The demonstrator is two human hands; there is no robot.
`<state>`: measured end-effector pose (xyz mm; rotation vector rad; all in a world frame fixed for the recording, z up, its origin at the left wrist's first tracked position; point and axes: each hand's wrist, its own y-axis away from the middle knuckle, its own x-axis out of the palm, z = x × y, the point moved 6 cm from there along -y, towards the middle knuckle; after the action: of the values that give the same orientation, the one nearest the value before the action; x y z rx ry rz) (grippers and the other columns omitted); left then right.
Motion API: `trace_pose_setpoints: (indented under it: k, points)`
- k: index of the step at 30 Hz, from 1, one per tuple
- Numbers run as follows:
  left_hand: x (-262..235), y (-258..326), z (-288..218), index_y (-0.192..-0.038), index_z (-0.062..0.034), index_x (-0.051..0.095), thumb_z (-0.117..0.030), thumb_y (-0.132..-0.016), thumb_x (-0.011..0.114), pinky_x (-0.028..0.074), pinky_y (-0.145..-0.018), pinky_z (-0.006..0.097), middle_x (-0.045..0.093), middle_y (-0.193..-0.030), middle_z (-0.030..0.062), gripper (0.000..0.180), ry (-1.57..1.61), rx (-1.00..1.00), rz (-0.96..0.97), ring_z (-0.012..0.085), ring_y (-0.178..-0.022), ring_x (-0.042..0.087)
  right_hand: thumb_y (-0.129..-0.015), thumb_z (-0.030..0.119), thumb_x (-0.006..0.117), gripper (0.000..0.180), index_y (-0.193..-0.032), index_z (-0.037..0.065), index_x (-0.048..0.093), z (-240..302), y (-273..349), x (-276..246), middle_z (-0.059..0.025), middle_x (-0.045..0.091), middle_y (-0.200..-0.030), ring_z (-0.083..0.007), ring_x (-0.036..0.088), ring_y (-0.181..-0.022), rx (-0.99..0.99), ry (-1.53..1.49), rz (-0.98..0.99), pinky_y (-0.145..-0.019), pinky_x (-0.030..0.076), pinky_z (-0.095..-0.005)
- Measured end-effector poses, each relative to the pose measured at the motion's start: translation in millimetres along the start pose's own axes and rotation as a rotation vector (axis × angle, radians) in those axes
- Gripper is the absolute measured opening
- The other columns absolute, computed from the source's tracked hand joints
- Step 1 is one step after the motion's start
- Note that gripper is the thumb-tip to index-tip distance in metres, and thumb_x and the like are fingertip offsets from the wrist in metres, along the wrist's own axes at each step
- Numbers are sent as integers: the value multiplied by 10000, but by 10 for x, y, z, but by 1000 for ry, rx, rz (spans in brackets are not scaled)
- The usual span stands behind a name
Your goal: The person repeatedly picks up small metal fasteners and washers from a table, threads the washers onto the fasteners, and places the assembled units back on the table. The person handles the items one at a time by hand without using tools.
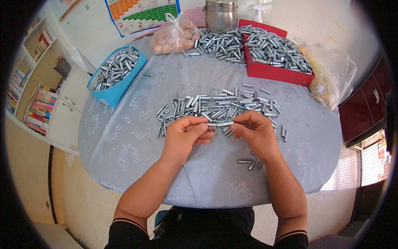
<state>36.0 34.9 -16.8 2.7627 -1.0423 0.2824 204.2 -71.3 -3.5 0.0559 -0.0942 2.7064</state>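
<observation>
My left hand [186,135] and my right hand [253,132] meet over a round table with a grey patterned cloth [124,141]. Together they pinch one small silver metal sleeve [222,123] held level between the fingertips of both. Just beyond the hands lies a spread heap of several similar metal sleeves [219,106]. A few finished-looking pieces [251,162] lie by my right wrist.
A blue box [114,74] of metal sleeves stands at the left, a red box [273,58] heaped with them at the back right. A steel pot [221,15], two plastic bags [174,37] [331,74] and a bookshelf [35,103] ring the table.
</observation>
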Motion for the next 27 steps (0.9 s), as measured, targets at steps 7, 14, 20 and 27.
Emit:
trace_pose_setpoints:
  k: [7, 14, 20, 27]
  points:
    - [99, 37, -16, -1128, 35, 620, -59, -931, 584, 594, -692, 300, 688, -1011, 152, 221, -90, 11, 91, 223, -865, 702, -820, 38, 738, 130, -920, 7, 659, 22, 26, 25, -5, 655, -813, -58, 580, -720, -10, 109, -22, -634, 473, -210]
    - [159, 64, -1, -1156, 30, 608, -32, -933, 576, 585, -697, 276, 683, -991, 126, 233, -92, 119, 106, 188, -841, 696, -853, 53, 703, 135, -971, -6, 678, 72, 61, 79, 10, 635, -781, -50, 557, -698, 42, 73, 70, -610, 452, -201]
    - [157, 79, 13, -1136, 18, 618, -33, -934, 578, 577, -686, 274, 688, -972, 112, 212, -147, 128, 118, 168, -805, 689, -866, 48, 680, 105, -951, -14, 683, 314, 86, -88, 3, 645, -778, -53, 564, -705, -14, 235, 19, -627, 464, -213]
    - [127, 77, 18, -1134, 18, 621, -42, -921, 603, 571, -679, 276, 694, -958, 117, 222, -142, 145, 131, 160, -783, 683, -809, 67, 688, 94, -896, 33, 695, 506, 210, -191, -55, 660, -784, -164, 614, -707, -111, 566, 92, -663, 495, -287]
